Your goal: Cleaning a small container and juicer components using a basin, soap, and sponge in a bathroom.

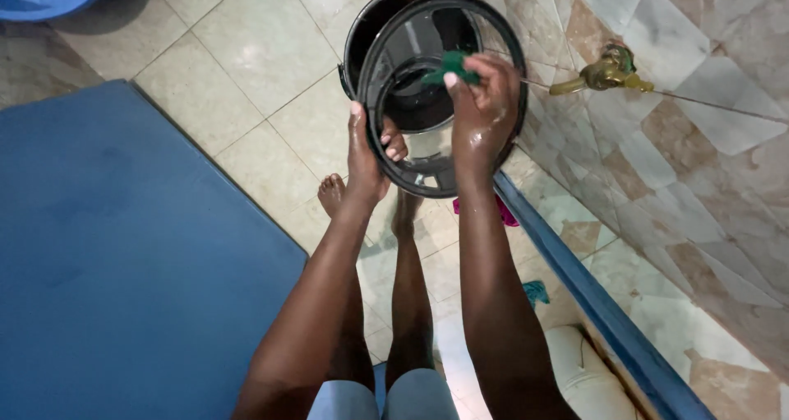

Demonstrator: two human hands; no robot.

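Left hand (366,153) grips the lower left rim of a round black-rimmed glass lid (427,153), fingers curled behind the pane, tilting it toward the camera. Right hand (485,99), wet, is closed on a green scouring pad (450,68), pressing it against the lid's upper face. Directly beyond both hands stands a black bucket (370,34) on the tiled floor (246,58). Right of the right hand, a brass tap (608,68) projects from the marble-patterned wall (707,157).

Lid (411,169) above bucket (386,25), tap (606,69) right.
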